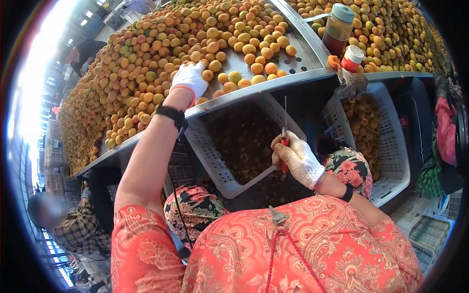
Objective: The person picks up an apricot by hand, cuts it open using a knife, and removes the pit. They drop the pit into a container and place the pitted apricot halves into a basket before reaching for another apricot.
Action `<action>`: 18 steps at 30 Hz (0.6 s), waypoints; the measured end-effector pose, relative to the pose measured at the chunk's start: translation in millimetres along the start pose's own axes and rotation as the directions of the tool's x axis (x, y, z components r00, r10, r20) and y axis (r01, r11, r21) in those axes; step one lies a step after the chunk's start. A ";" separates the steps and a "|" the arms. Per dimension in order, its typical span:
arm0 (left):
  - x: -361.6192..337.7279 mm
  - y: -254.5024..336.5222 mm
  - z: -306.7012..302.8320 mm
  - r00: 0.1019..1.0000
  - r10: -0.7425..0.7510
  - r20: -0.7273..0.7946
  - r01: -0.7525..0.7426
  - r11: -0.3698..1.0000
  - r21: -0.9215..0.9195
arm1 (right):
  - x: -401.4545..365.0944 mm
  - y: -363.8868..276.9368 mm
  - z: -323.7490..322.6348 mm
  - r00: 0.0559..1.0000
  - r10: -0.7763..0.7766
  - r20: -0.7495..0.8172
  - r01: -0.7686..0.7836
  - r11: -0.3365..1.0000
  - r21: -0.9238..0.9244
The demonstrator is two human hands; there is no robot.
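Note:
My left hand [189, 78], in a white glove, reaches onto the metal table among the apricots [161, 51]. Its fingers stretch over the fruit and touch it; the fingertips are partly hidden, and no fruit shows clearly in its grip. A single apricot [207, 75] lies right beside the fingers. Lower down, my right hand [299, 158], in a white glove stained brown at the fingers, is closed around the red handle of a thin-bladed knife [285, 132]. The narrow blade points up and away. Under that hand and to its left stands a white crate [229, 189] with dark fruit pieces inside.
A metal table edge [259, 89] runs across in front of me. A lidded bottle [338, 31] and a red jar with white lid [351, 58] stand on it. Another crate [391, 146] holds fruit at right. Another person [80, 219] sits at left.

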State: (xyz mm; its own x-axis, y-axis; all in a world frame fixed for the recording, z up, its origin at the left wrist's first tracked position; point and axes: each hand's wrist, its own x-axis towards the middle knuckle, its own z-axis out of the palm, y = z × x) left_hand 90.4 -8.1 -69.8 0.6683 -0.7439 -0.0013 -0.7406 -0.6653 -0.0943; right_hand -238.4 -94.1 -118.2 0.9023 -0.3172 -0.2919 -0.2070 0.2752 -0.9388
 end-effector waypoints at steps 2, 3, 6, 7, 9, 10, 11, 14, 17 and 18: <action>15.5 3.4 22.4 0.999 0.049 -0.003 -0.048 0.996 0.080 | 4.3 -0.5 -4.0 0.999 0.038 0.002 -0.038 0.994 0.106; 20.3 4.4 29.4 0.995 0.098 -0.019 -0.094 0.982 0.163 | 5.9 -1.8 -5.0 0.998 0.060 0.006 -0.060 0.977 0.206; 36.3 8.4 29.8 0.994 0.031 0.100 -0.050 0.981 0.189 | 6.3 -12.4 -7.0 0.997 0.055 -0.046 -0.054 0.998 0.039; 35.5 9.6 28.6 0.993 0.003 0.119 -0.025 0.982 0.189 | 6.1 -12.3 -6.7 0.997 0.055 -0.045 -0.053 0.998 0.046; 28.3 6.6 29.0 0.995 0.008 0.102 -0.024 0.988 0.150 | 3.2 -12.4 -5.9 0.996 -0.013 -0.094 0.022 0.995 0.094; 24.4 3.8 26.8 0.997 0.011 0.079 -0.020 0.994 0.109 | 1.1 -8.2 -5.2 0.994 -0.050 -0.095 0.074 0.961 0.265; 15.9 4.3 17.0 0.998 0.010 0.069 -0.017 0.994 0.112 | -1.9 -8.8 -5.0 0.994 -0.061 -0.093 0.083 0.961 0.262; -37.0 16.1 -23.3 0.997 -0.027 0.070 0.066 0.758 -0.649 | -13.6 -17.9 -5.4 0.985 -0.164 -0.055 0.168 0.982 0.084; -120.5 49.4 -56.1 0.991 0.012 0.135 0.134 0.029 -0.991 | -28.8 -30.5 9.0 0.955 -0.287 0.079 0.291 0.956 -0.040; -143.8 59.2 -61.7 0.995 0.013 0.098 0.098 -0.054 -0.994 | -32.2 -34.3 17.4 0.943 -0.317 0.102 0.326 0.940 -0.098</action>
State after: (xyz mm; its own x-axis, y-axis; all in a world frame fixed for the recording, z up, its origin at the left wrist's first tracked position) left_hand -53.8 55.6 -13.8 0.6621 -0.7427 -0.0999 0.0368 -0.1009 0.9942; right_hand -253.8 -77.6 -73.4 0.9551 -0.2935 0.0406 0.0629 0.0668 -0.9958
